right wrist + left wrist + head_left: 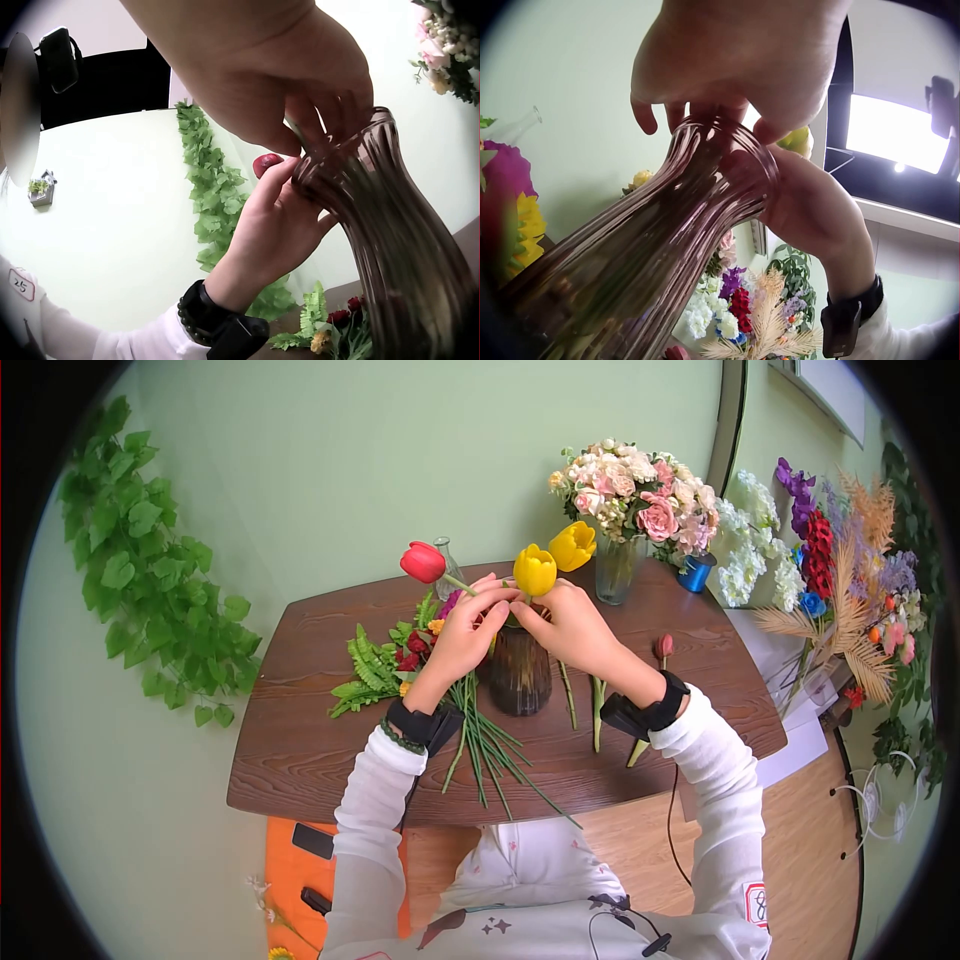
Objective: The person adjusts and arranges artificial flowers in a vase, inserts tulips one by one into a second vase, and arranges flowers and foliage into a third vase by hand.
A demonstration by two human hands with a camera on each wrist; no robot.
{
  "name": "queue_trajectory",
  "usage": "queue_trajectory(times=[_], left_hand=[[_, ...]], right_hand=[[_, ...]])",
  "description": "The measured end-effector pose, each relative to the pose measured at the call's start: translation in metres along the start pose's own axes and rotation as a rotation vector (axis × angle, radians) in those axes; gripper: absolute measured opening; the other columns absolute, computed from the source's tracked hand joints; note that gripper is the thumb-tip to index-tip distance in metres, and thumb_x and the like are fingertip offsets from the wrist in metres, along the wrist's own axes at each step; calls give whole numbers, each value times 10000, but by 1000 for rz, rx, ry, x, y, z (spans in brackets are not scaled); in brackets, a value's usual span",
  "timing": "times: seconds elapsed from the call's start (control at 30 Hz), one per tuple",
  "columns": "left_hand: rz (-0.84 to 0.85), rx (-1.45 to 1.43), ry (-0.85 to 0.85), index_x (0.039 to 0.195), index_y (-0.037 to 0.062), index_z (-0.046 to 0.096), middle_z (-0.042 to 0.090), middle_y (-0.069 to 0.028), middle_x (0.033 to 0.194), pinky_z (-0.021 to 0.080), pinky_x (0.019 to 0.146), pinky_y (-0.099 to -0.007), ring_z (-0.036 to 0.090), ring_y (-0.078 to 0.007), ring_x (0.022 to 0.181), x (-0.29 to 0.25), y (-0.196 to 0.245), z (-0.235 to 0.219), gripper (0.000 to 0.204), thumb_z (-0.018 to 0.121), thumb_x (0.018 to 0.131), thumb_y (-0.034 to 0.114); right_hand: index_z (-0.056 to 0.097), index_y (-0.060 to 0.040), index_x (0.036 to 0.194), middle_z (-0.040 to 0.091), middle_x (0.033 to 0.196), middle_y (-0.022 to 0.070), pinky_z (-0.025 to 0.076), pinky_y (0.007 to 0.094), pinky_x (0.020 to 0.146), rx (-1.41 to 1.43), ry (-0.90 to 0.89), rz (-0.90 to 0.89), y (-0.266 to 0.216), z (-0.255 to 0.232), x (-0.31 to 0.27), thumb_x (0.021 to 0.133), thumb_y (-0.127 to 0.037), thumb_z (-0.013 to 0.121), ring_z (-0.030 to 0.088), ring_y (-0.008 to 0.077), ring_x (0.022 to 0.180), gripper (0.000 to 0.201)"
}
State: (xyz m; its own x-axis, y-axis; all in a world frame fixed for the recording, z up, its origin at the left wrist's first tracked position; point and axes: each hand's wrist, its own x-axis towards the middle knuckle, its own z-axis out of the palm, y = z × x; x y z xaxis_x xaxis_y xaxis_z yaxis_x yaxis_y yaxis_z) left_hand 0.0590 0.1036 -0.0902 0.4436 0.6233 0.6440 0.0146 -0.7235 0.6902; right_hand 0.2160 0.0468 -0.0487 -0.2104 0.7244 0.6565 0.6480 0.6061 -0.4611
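Observation:
A dark fluted glass vase (520, 678) stands upright on the table, green stems showing through its wall. At its flared mouth, my left hand (473, 628) holds the rim, with fingers and thumb on either side. My right hand (572, 628) bends over the opposite side and pinches a yellow tulip (535, 570) by its stem, just under the bloom. A second yellow tulip (573, 546) leans right behind it. The red tulip (423, 562) tilts left, its stem running behind my left fingers. In the left wrist view the vase (667, 217) narrows below its lip; fingertips are partly hidden.
A bundle of red and yellow flowers with long green stems (490, 755) and fern leaves (368, 668) lies left of the vase. A pink tulip (664, 648) and cut stems lie right. Behind stand a clear bottle (443, 550), a glass-vase bouquet (650, 500) and a blue ribbon spool (696, 573).

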Motion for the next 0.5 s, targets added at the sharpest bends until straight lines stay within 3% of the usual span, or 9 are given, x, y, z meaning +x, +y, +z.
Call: queue_trajectory(times=[0.1, 0.23, 0.37, 0.5], left_hand=[[13, 43, 1, 1054, 51, 587, 512, -91, 1188, 258, 1012, -398, 332, -278, 1232, -1, 3, 0, 230, 486, 862, 126], [32, 108, 7, 1037, 52, 589, 491, -90, 1214, 261, 1009, -400, 330, -283, 1233, -4, 5, 2, 226, 505, 836, 110], [45, 163, 20, 1035, 51, 589, 474, -98, 1225, 267, 1002, -396, 344, -285, 1217, -6, 11, 2, 235, 523, 815, 105], [61, 228, 52, 1021, 21, 577, 426, -117, 1259, 322, 942, -340, 406, -248, 1154, -8, 15, 5, 226, 534, 811, 92]], right_hand=[[596, 14, 737, 566, 678, 166, 406, 406, 701, -72, 40, -105, 10, 4, -4, 765, -174, 559, 501, 342, 730, 194], [609, 2, 771, 577, 703, 147, 397, 398, 720, -88, 62, -84, 0, -1, -10, 764, -181, 563, 505, 327, 762, 189], [598, -17, 867, 583, 833, 135, 369, 392, 760, -96, 36, -54, -5, -1, -20, 763, -154, 540, 497, 307, 836, 181], [569, -34, 941, 570, 900, 120, 351, 396, 768, -156, 105, -122, -1, -2, -24, 762, -119, 510, 485, 296, 880, 207]])
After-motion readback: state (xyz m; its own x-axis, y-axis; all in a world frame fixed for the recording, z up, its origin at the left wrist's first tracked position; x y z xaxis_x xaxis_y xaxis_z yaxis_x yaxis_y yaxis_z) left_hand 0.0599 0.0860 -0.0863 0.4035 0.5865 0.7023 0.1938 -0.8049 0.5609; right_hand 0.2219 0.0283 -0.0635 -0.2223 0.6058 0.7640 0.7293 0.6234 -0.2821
